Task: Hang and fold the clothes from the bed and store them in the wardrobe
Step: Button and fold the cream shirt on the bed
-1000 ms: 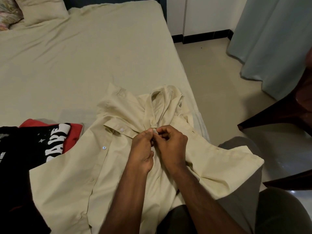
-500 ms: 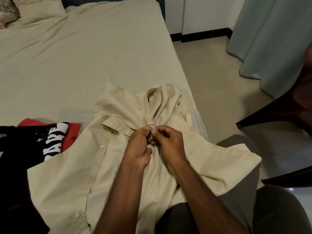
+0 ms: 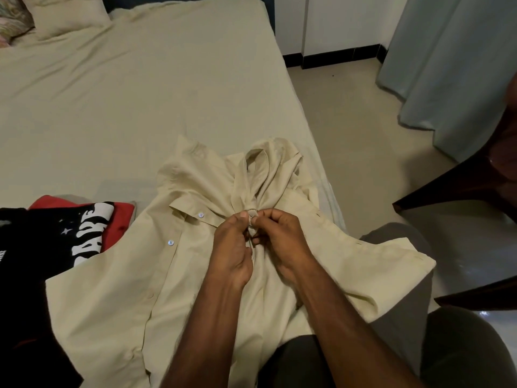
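Observation:
A cream button-up shirt (image 3: 117, 289) lies spread on the bed's near right corner, collar pointing away, part of it draped over my lap. My left hand (image 3: 233, 247) and my right hand (image 3: 279, 242) meet just below the collar. Both pinch the shirt's front edges together around a button at the neck. Two white buttons show on the open left placket. A black T-shirt (image 3: 50, 242) with white lettering lies at the left over a red garment (image 3: 120, 222).
The bed (image 3: 140, 93) with its beige sheet stretches away, pillows (image 3: 64, 12) at the far left. Tiled floor lies right of the bed. A pale blue curtain (image 3: 453, 65) hangs at the far right. A dark chair (image 3: 475, 186) stands close on the right.
Both hands stay at the collar button with small finger movements; the fabric at the neck has bunched tighter between them. The view has shifted slightly.

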`<state>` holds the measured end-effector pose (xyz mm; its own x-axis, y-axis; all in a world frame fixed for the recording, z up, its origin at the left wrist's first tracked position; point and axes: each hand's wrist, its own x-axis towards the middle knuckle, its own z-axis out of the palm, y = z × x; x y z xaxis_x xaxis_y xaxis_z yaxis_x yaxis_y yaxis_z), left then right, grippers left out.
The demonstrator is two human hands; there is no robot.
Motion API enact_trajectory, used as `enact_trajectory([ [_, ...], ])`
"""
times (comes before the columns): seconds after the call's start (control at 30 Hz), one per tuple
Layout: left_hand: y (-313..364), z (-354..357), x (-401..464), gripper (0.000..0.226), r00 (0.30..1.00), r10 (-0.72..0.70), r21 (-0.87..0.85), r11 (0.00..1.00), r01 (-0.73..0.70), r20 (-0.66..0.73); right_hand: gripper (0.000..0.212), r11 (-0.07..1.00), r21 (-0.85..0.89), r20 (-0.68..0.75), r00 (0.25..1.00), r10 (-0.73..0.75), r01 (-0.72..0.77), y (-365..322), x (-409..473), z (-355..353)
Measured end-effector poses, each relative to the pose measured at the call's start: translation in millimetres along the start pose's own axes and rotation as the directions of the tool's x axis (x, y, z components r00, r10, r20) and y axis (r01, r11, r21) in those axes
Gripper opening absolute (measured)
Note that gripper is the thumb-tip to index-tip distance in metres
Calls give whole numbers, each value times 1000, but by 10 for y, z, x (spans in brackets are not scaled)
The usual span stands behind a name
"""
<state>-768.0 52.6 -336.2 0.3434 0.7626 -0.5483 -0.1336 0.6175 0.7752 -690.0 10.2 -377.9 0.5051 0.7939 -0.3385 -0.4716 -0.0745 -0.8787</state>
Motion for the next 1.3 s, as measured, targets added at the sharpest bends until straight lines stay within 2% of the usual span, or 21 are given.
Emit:
enact_trajectory([
  [0.07, -13, -43, 21, 30, 999, 17, 17, 1000, -18, 48, 6, 994, 96, 15, 999, 45, -47, -13, 10, -41],
  [0.1, -16, -70, 36, 30, 998, 18, 55, 998, -22, 67, 6, 995, 95, -9, 1000, 14, -14, -15, 7, -48],
  [0.13, -19, -97, 49, 30, 996, 15, 104, 994, -23, 83, 9, 997, 41, -57, 997, -60, 62, -1, 9, -54],
  [0.2, -20, -135, 85, 30, 995, 8, 204, 979, -27, 95, 14, 952, -198, -120, 958, -262, 235, 29, 6, -46],
  [0.27, -7, -130, 118, 28, 997, 33, 283, 958, -52, 73, 13, 889, -344, -117, 925, -360, 302, 49, 0, -10],
  [0.4, -70, -133, 185, 18, 965, 263, 364, 897, -250, 15, 14, 970, -167, -101, 975, -197, 178, -3, 20, -17],
  [0.47, -120, -171, 197, 15, 948, 316, 362, 881, -304, 28, 13, 972, -172, -84, 981, -174, 158, -12, 18, -26],
  [0.53, -142, -199, 209, 14, 952, 302, 313, 899, -305, 58, 13, 944, -266, -119, 965, -235, 197, -4, 6, -28],
  [0.63, -149, -183, 216, 19, 954, 270, 301, 906, -297, 129, 16, 887, -406, -249, 907, -340, 220, -6, -13, -19],
  [0.73, -176, -110, 230, 23, 962, 254, 288, 918, -271, 95, 18, 845, -483, -307, 859, -411, 232, -31, -24, -22],
  [0.83, -230, -45, 213, 17, 934, 357, 296, 889, -349, 27, 13, 841, -468, -280, 857, -432, 271, -64, -68, 0],
  [1.0, -271, -19, 216, 12, 843, 537, 384, 777, -498, 7, 5, 796, -480, -211, 832, -513, 369, -69, -95, 33],
  [1.07, -246, -21, 196, 13, 824, 566, 410, 743, -530, 40, 6, 716, -561, -178, 784, -594, 415, -56, -77, 15],
  [1.13, -212, -29, 173, 15, 808, 580, 434, 706, -560, 98, 7, 591, -657, -106, 718, -687, 468, -42, -61, 7],
  [1.2, -198, -55, 198, 15, 812, 568, 438, 701, -563, 135, 8, 493, -718, -31, 684, -728, 492, -29, -49, 10],
  [1.3, -165, -104, 269, 16, 828, 527, 392, 732, -557, 192, 9, 490, -708, 8, 700, -714, 508, -46, -34, -20],
])
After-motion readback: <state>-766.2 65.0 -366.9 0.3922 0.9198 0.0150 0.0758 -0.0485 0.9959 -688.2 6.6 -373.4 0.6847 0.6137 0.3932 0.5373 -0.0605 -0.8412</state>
